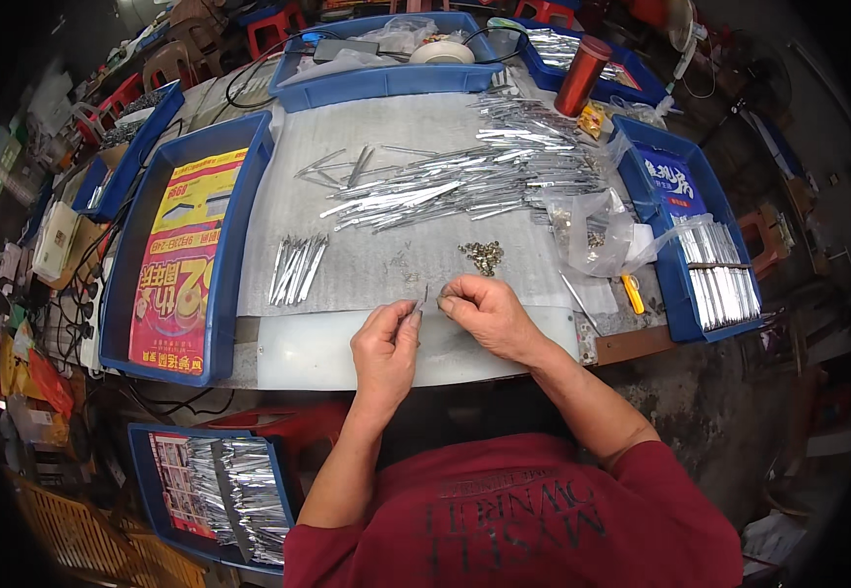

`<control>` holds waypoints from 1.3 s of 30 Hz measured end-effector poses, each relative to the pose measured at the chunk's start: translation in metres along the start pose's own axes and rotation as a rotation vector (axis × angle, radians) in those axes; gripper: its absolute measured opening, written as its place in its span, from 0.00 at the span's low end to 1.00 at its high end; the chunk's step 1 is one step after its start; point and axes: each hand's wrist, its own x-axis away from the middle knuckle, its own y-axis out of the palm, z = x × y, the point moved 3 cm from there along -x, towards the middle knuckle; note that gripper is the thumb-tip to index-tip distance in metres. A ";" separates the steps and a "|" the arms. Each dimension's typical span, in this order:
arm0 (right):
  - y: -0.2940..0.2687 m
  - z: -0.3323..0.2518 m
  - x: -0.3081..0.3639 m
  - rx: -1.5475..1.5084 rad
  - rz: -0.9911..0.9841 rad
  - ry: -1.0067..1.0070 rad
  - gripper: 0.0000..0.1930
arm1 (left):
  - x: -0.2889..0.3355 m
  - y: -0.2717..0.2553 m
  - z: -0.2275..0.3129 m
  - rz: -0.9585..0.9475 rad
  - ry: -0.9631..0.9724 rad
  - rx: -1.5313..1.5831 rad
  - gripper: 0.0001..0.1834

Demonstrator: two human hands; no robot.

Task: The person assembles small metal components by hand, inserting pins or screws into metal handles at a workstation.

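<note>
My left hand [384, 348] is closed around a thin metal strip [422, 297], whose tip sticks up past the fingers. Close beside it, the fingertips of my right hand [487, 314] are pinched together; whatever they hold is too small to make out. Just beyond my right hand lies a small heap of brass-coloured metal pieces [482, 257]. A neat bunch of silver strips [298, 269] lies to the left of my hands. Farther back spreads a large loose pile of silver metal strips [464, 181].
The table has a white sheet [278, 211] and a pale board [308, 351] at its near edge. Blue trays stand left [219, 294], right [675, 284] and back [386, 88]. A red flask [582, 76], a plastic bag [592, 235] and a yellow cutter [633, 294] lie rightward.
</note>
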 end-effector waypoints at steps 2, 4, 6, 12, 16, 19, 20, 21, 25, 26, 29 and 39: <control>0.000 -0.001 0.003 -0.002 0.004 0.003 0.09 | 0.002 0.003 -0.002 -0.005 -0.041 0.050 0.07; 0.000 -0.001 0.005 -0.003 0.008 0.007 0.09 | 0.004 0.006 -0.006 -0.013 -0.040 0.059 0.08; -0.001 -0.001 0.007 0.018 0.002 0.007 0.09 | 0.006 0.009 -0.007 -0.015 -0.033 0.062 0.08; -0.002 0.004 0.012 -0.018 0.032 -0.005 0.09 | 0.010 0.014 -0.004 -0.030 -0.152 0.142 0.07; -0.002 0.008 0.013 -0.050 0.041 0.005 0.09 | 0.011 0.016 -0.001 -0.057 -0.258 0.285 0.09; -0.002 0.009 0.014 -0.026 0.052 -0.002 0.09 | 0.011 0.018 0.000 -0.088 -0.273 0.336 0.10; -0.001 0.010 0.014 -0.034 0.052 0.000 0.09 | 0.012 0.018 0.000 -0.089 -0.274 0.335 0.10; -0.001 0.010 0.014 -0.042 0.051 0.003 0.09 | 0.012 0.018 0.000 -0.098 -0.261 0.347 0.10; -0.001 0.010 0.013 -0.057 0.059 0.018 0.09 | 0.013 0.021 -0.003 -0.103 -0.218 0.385 0.10; -0.001 0.009 0.013 -0.050 0.058 0.021 0.09 | 0.013 0.021 -0.003 -0.103 -0.220 0.384 0.10; -0.002 0.010 0.013 -0.047 0.054 0.032 0.09 | 0.014 0.022 -0.002 -0.109 -0.228 0.379 0.10; 0.000 0.010 0.014 0.056 0.112 -0.056 0.08 | 0.017 0.023 -0.004 -0.044 -0.107 0.130 0.08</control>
